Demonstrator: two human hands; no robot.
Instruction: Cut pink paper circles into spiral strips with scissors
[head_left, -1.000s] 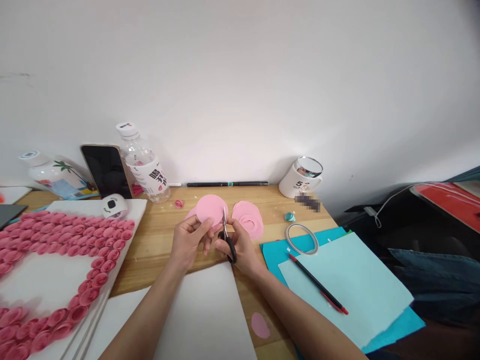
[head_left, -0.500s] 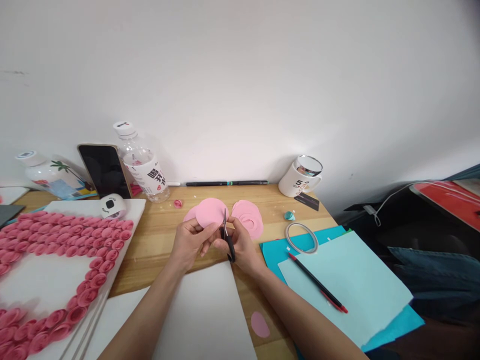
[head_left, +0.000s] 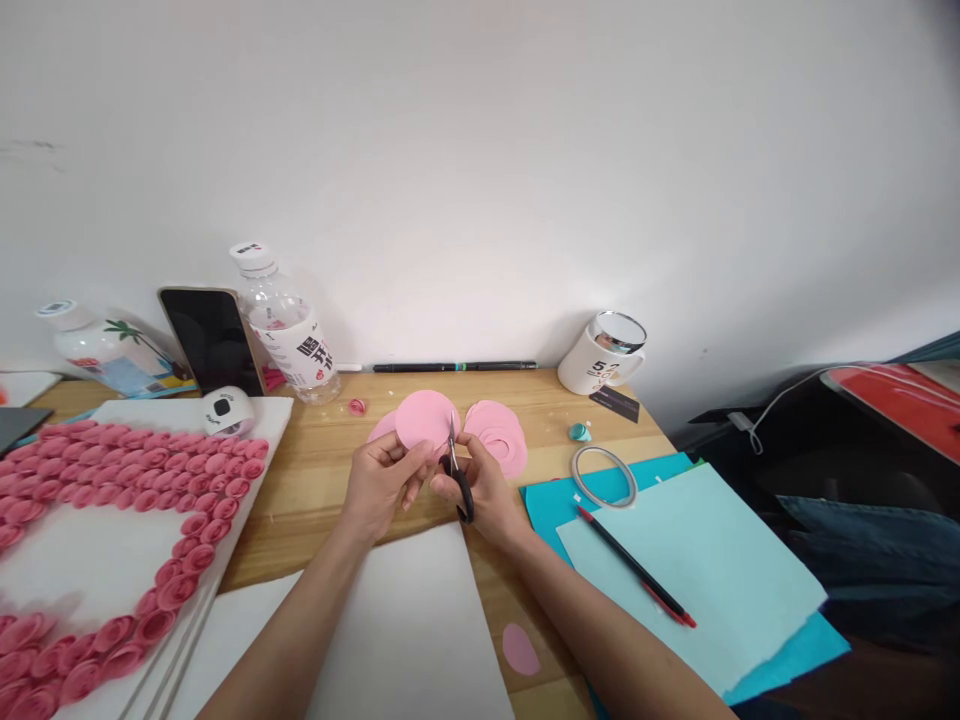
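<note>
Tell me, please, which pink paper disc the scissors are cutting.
The raised disc pinched by the left hand; the scissors meet its edge, while the spiral-cut disc lies flat.

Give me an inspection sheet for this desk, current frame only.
Surface: wooden table, largely covered by paper and boards.
Job's things: pink paper disc held above the table; scissors with blades at its right edge.
Clutter: rose board, white sheet, bottle, phone, mug, tape ring, red pen on light blue paper, cut pink spirals.
Hands: left hand pinches the disc; right hand grips the scissors.
Cables: white cable at far right, off the table.
Surroundings: plain white wall; dark items at right, unclear.
</note>
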